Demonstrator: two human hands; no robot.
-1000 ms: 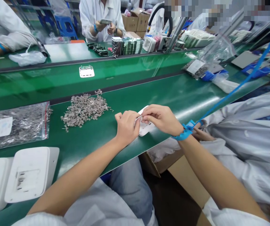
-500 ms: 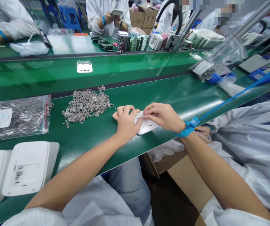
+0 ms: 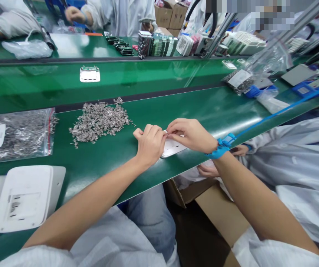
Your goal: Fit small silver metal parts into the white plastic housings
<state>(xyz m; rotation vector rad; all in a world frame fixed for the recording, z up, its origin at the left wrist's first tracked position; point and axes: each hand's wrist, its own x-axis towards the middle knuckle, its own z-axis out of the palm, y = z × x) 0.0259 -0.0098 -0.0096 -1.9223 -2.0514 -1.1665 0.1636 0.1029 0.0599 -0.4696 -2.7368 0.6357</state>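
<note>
A white plastic housing (image 3: 173, 147) with small dark slots lies at the near edge of the green bench, partly covered by my hands. My left hand (image 3: 150, 144) is closed over its left end, fingers curled and thumb tip hidden. At the upper edge of the housing my right hand (image 3: 191, 134) is closed in a pinch, its fingertips meeting those of the left. Whatever small piece sits between the right fingertips is too hidden to name. A heap of small metal clips (image 3: 99, 121) lies left of my left hand, with a few strays around it.
At the left lies a clear zip bag (image 3: 17, 133) of metal pieces, with white device cases (image 3: 27, 200) nearer me. A white part (image 3: 89, 74) rests on the conveyor (image 3: 148, 74). My right wristband's blue cord (image 3: 273, 115) runs rightward. Below is an open carton (image 3: 217, 207).
My left fingers have closed further over the housing, and the hands sit closer together. The conveyor part appears further left. Across the line, a person's hand has swung left; a neighbour's hand shows at the carton.
</note>
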